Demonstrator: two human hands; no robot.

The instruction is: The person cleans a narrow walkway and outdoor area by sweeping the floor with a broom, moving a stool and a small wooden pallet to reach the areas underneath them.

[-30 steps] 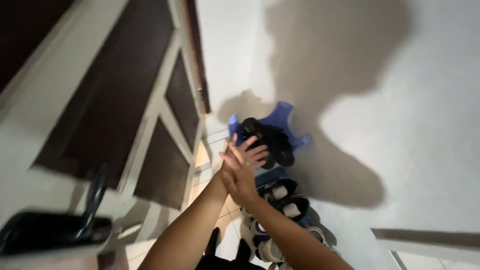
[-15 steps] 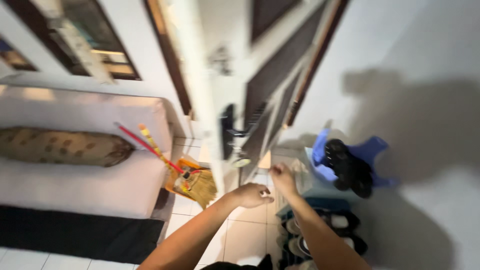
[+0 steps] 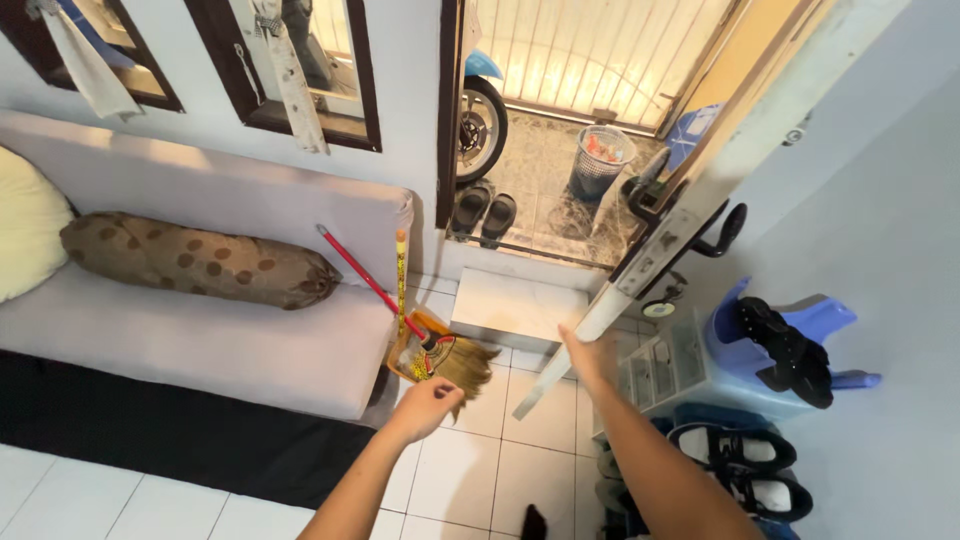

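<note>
Right hand (image 3: pixel 583 352) at lower centre, palm flat against the white door (image 3: pixel 668 238) edge, fingers extended, gripping nothing; left hand (image 3: pixel 430 403) loosely curled, empty, just below the straw broom (image 3: pixel 452 358) with red handle in an orange dustpan; pale plastic drawer unit (image 3: pixel 665 365) at right.

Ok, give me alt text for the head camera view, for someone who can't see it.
A person's right hand touches the edge of an open white door, while the left hand hovers near a broom leaning against a sofa. Shoes sit on a rack at right.
</note>
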